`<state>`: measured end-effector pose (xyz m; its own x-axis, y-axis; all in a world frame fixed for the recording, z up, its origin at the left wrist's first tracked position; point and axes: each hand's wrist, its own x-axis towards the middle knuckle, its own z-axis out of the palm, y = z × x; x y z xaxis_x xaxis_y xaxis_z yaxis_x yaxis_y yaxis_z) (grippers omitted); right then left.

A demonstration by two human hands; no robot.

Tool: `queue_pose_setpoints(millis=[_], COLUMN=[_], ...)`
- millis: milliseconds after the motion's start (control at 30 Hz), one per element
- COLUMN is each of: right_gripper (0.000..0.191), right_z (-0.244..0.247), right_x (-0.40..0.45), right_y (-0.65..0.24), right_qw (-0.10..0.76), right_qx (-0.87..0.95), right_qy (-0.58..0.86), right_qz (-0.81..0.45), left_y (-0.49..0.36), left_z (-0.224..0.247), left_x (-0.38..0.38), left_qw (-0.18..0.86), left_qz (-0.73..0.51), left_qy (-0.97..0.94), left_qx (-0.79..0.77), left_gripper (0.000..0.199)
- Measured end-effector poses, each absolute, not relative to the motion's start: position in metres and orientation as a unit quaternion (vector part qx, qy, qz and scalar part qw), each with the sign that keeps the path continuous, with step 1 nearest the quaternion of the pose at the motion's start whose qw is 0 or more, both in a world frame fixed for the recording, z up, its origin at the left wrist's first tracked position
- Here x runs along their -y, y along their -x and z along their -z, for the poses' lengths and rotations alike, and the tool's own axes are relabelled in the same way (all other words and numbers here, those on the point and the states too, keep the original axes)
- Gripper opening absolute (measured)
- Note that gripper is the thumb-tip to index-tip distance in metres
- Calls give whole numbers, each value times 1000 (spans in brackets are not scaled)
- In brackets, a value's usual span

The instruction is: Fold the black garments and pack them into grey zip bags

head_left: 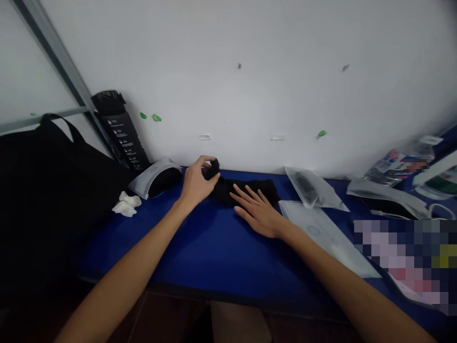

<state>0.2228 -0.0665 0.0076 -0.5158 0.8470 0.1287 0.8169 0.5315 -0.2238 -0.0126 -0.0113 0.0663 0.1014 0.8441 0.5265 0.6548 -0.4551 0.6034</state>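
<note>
Head view: black cloth bundle [225,193] lay on blue tabletop [200,257], close to white wall [243,100]. Your left hand [199,181] pinched its raised left end between thumb and fingers; your right hand [257,213] rested palm-down on it, fingers spread, grasping nothing. Cloth looked light, soft, limp, hardly fragile or slippery; bunched end probably offered surest hold, flat palm steadying middle.

Dimly lit, edges stretched.
Detail is lost in the black fabric bag [46,190]; the smooth blue desk [200,252] is faintly sheened; the lower right is pixelated.
</note>
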Motion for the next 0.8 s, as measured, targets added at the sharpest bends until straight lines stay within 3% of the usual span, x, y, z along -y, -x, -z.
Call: queue_pose_setpoints(millis=[233,333,533,700,800], right_gripper=[74,64,54,57,59], right_z=[-9,-6,-2,-4,-5], right_x=[66,65,64,63,63], right_y=[-222,-223,-227,-226,-225], right_qw=[118,111,88,95,107], right_qx=[873,881,888,883,881], right_qy=[462,450,440,450,451], right_qz=[-106,-94,-99,-94,-97], left_y=[-15,-24,-30,-35,-34], left_z=[-55,-44,-32,-34,-27], left_x=[36,43,50,50,41], left_qw=[176,218,180,96,111], left_qz=[-421,-345,-277,-350,-349], left_qy=[-809,-856,-906,-843,-792], left_qx=[-370,-316,-262,-397,-489], left_gripper=[41,46,40,44,50])
